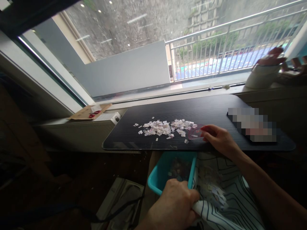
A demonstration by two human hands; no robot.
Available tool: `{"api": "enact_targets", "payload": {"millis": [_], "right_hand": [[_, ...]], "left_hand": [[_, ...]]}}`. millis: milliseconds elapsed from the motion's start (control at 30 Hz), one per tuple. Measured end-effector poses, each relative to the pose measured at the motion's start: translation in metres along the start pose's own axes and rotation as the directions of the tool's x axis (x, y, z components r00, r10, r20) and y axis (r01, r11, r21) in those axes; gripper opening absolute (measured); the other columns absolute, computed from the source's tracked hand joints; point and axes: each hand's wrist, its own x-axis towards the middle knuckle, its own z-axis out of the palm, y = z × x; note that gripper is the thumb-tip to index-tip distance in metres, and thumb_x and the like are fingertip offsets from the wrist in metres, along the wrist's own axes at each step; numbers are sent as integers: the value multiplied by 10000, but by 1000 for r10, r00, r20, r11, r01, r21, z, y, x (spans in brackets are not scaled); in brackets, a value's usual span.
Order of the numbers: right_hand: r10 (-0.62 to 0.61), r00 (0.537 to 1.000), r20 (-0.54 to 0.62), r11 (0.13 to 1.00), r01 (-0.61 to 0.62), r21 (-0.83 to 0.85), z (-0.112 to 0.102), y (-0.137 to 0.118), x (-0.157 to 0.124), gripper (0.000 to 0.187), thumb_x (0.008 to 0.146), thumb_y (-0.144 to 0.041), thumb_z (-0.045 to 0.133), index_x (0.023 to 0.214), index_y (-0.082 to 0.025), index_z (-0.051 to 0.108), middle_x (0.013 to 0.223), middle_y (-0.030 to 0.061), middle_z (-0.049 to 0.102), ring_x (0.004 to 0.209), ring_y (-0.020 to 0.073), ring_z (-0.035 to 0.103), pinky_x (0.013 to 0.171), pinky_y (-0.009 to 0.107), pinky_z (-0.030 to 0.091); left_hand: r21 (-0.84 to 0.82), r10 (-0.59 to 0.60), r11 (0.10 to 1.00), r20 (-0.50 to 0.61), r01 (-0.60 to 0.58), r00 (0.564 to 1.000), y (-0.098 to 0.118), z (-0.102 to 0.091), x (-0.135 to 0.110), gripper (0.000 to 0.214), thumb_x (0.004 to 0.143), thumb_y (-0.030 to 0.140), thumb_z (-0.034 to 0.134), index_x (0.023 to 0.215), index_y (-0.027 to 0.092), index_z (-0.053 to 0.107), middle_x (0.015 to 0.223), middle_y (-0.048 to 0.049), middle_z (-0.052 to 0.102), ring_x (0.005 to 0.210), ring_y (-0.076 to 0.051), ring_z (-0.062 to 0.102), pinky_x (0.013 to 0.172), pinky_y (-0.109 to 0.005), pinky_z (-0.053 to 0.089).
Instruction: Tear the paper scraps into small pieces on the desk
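Two hands point(174, 202) point(219, 140), one bin point(157, 182), one pinkish tool point(193, 133), one table point(203, 110), paper scraps point(157, 128) too many to count

Everyday indoor room beside big window; home or school room, cannot tell which. Window point(129, 28) fills 12 o'clock. Through glass, toward 2 o'clock, metal railing point(223, 52) and bright blue ground point(206, 67) beyond, like play court. At 9 o'clock, white slatted box point(112, 117) with knob, radiator by look, by sill with brown paper point(79, 114). At centre, low dark desk point(192, 108) with paper scraps point(157, 127). Around 5 o'clock, household-type plastic bin point(155, 182).
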Motion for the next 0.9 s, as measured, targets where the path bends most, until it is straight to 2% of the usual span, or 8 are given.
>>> {"api": "enact_targets", "payload": {"millis": [167, 367, 433, 567, 733, 900], "right_hand": [[-2, 993, 121, 998, -5, 61, 5, -7, -5, 201, 679, -298, 599, 836, -178, 637, 736, 30, 687, 593, 148, 630, 565, 270, 539], [-10, 996, 90, 997, 3, 76, 9, -2, 1, 236, 685, -307, 602, 877, -171, 625, 772, 46, 688, 649, 167, 644, 603, 295, 549], [-30, 994, 101, 999, 25, 45, 8, 2, 4, 227, 694, -304, 596, 879, -175, 626, 787, 49, 688, 690, 177, 648, 623, 302, 550], [-72, 996, 45, 996, 75, -55, 6, 4, 5, 246, 711, -304, 592, 915, -172, 627, 808, 47, 687, 675, 166, 642, 647, 302, 539], [-66, 993, 101, 996, 71, -53, 5, 5, 3, 234, 728, -303, 572, 913, -169, 623, 804, 44, 686, 654, 160, 643, 627, 288, 535], [-118, 993, 18, 982, 120, -147, 1, 8, 3, 252, 735, -322, 583, 936, -177, 626, 839, 52, 693, 711, 179, 656, 672, 308, 533]], "left_hand": [[4, 3, 1000, -11, -3, 1000, -1, 1, 0, 109, 715, 308, 629, 700, 209, 586, 719, 7, 601, 626, -174, 553, 586, -254, 371], [-4, 8, 1000, -11, -8, 1000, -1, 1, 0, 111, 725, 307, 620, 698, 207, 580, 718, 8, 604, 628, -173, 559, 593, -255, 377], [1, 3, 1000, -10, -3, 1000, -1, 1, 0, 101, 714, 291, 626, 693, 205, 577, 714, 7, 603, 624, -173, 558, 587, -254, 374], [3, 9, 1000, -16, -9, 1000, -1, 1, 0, 99, 708, 291, 632, 692, 208, 580, 708, 8, 602, 620, -173, 559, 595, -258, 378], [1, 18, 1000, -14, -17, 1000, -1, 1, 0, 121, 730, 320, 621, 696, 209, 589, 705, 4, 607, 624, -180, 566, 590, -258, 381], [0, 21, 1000, -15, -21, 1000, -1, 1, 0, 121, 736, 322, 618, 702, 208, 594, 718, 4, 615, 629, -180, 570, 591, -255, 387]]}}
